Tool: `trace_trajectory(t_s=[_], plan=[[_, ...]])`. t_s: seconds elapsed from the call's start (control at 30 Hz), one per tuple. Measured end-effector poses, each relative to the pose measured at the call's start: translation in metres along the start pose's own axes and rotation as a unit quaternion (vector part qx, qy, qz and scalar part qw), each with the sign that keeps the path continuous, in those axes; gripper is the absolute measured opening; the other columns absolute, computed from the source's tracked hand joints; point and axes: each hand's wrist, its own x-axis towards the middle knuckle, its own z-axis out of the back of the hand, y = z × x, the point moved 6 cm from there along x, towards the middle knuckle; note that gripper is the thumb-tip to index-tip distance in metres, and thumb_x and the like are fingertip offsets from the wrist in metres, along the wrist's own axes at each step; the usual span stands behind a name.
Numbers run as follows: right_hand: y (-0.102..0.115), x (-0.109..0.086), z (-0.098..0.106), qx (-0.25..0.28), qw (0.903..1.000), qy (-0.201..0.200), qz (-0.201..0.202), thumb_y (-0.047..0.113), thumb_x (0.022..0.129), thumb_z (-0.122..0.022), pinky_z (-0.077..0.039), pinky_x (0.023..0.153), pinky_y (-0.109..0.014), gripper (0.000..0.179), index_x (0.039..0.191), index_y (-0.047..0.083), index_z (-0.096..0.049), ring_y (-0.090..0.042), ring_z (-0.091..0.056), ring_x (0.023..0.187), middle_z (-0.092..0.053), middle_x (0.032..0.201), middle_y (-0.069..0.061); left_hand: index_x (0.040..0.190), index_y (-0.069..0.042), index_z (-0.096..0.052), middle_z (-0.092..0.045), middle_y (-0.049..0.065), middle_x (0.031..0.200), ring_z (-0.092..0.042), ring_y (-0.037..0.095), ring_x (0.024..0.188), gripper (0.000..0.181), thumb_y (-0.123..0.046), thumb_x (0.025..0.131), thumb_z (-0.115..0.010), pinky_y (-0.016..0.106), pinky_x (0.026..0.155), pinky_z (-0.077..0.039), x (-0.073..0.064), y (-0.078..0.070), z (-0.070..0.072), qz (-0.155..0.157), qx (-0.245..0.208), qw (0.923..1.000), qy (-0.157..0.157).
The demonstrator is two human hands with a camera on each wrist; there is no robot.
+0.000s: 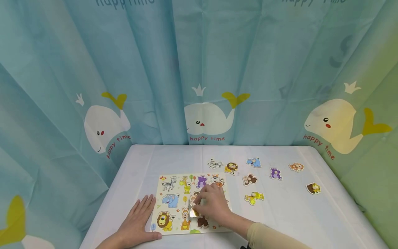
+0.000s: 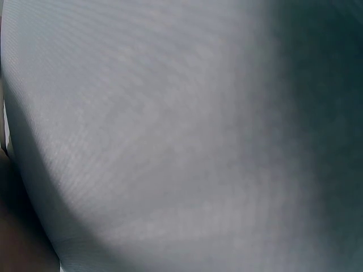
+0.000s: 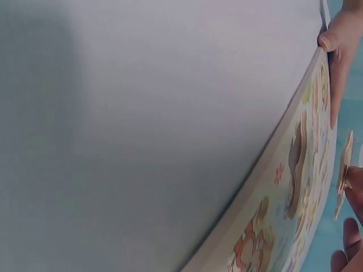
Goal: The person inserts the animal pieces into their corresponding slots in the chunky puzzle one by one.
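Observation:
A pale animal puzzle board lies on the table, printed with animals such as a zebra, giraffe, elephant and lion. My left hand rests palm down at its left side, fingers straight, thumb along the lower left corner. Over the middle of the board, my right hand pinches a puzzle piece between thumb and fingers. In the right wrist view this piece stands tilted, clear above the board. My fingers cover most of its picture. Just below it are the printed kangaroo and a brown animal.
Several loose pieces lie right of and behind the board: a zebra, lion, elephant, purple animal, giraffe and others. A whale-print curtain surrounds the white table. Pale, blurred cloth fills the left wrist view.

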Motion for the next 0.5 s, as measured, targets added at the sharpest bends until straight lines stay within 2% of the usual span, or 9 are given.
trace_trajectory(t_s=[0.5], plan=[[0.016, -0.006, -0.025, -0.047, 0.9977, 0.032, 0.036, 0.037, 0.072, -0.090, -0.039, 0.085, -0.035, 0.014, 0.072, 0.035, -0.075, -0.006, -0.041, 0.086, -0.049, 0.082, 0.023, 0.160, 0.000, -0.029, -0.022, 0.014, 0.168, -0.012, 0.038, 0.155, 0.130, -0.084, 0.069, -0.068, 0.020, 0.115, 0.021, 0.000, -0.001, 0.001, 0.000, 0.004, 1.0000, -0.004]])
